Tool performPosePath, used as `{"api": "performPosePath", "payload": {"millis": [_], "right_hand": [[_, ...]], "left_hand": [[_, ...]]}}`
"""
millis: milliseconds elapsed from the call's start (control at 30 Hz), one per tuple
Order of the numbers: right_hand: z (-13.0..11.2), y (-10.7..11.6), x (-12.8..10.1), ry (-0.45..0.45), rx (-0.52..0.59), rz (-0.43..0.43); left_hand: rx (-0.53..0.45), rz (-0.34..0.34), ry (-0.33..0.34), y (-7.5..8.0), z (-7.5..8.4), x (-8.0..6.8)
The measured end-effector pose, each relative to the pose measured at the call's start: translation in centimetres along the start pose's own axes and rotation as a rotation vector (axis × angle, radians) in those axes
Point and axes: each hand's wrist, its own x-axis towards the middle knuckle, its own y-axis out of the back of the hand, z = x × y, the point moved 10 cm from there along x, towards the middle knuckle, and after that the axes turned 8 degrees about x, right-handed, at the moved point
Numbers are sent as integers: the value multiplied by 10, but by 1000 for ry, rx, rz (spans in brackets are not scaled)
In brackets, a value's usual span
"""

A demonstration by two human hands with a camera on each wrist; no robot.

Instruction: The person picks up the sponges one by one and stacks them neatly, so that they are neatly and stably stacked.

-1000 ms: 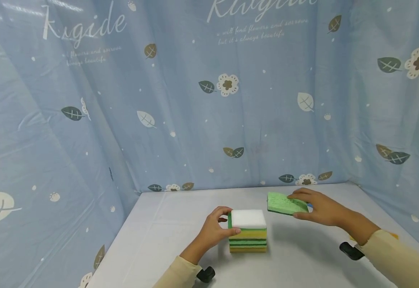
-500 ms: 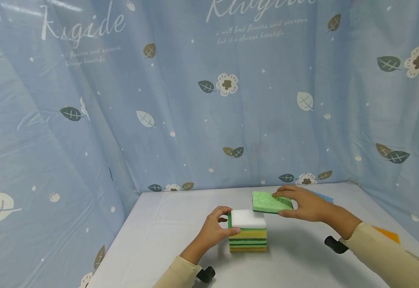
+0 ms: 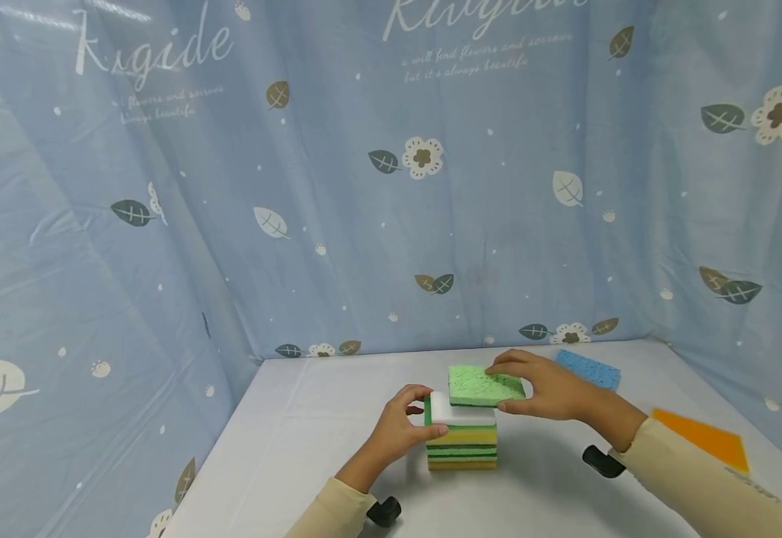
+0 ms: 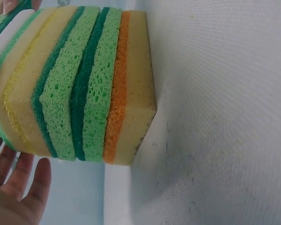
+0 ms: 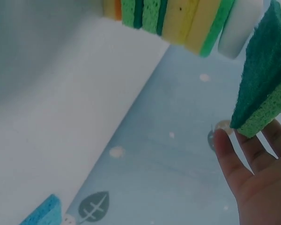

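Note:
A stack of sponges [image 3: 462, 448] stands on the table, layered in cream, yellow, green and orange [image 4: 79, 89], with a white sponge [image 3: 441, 412] on top. My left hand [image 3: 396, 430] grips the stack's upper left side, thumb along the front and fingers behind. Over the white sponge my right hand [image 3: 544, 386] pinches a light green sponge [image 3: 479, 386] by its right end. In the right wrist view the dark green scouring face [image 5: 267, 61] of that held sponge faces the stack, with a gap between it and the white sponge.
Behind my right hand lies a blue sponge [image 3: 588, 368] on the white table [image 3: 323, 418]. An orange flat piece [image 3: 703, 437] rests near the right table edge, partly behind my right sleeve. A blue patterned curtain [image 3: 337, 187] hangs around the table's back and sides.
My right hand has carried the green sponge leftward, from beside the stack to over its top. The blue sponge and orange piece have come into fuller view. My left hand has stayed put.

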Motion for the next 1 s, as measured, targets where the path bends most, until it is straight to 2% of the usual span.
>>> {"api": "performPosePath", "payload": {"millis": [233, 667, 1000], "right_hand": [[-11, -9, 7, 17, 5, -2], [-29, -19, 14, 101, -9, 44], [-31, -25, 20, 122, -6, 28]], "left_hand": [[13, -3, 15, 0, -1, -1], [-9, -4, 25, -2, -2, 1], [5, -10, 13, -1, 2, 0]]}}
